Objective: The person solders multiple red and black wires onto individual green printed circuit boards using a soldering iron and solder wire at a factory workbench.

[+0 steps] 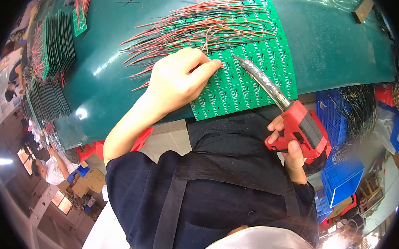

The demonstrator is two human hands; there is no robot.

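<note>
A green circuit board panel, divided into many small boards, lies on the table near its front edge. Rows of red and black wires stretch leftward across its far part. Over the panel's left side, my left hand is closed, thumb and forefinger pinching a thin wire by the board. My right hand is wrapped around the handle of a red and black soldering gun. Its metal barrel slants up to the left, and the tip comes close to the board, just right of my left fingertips. Contact there cannot be made out.
Stacked green boards with wires stand at the table's left, with a wired board beside them. A small wooden block sits far right. Blue crates and wire bundles are at my right. Other people are at left.
</note>
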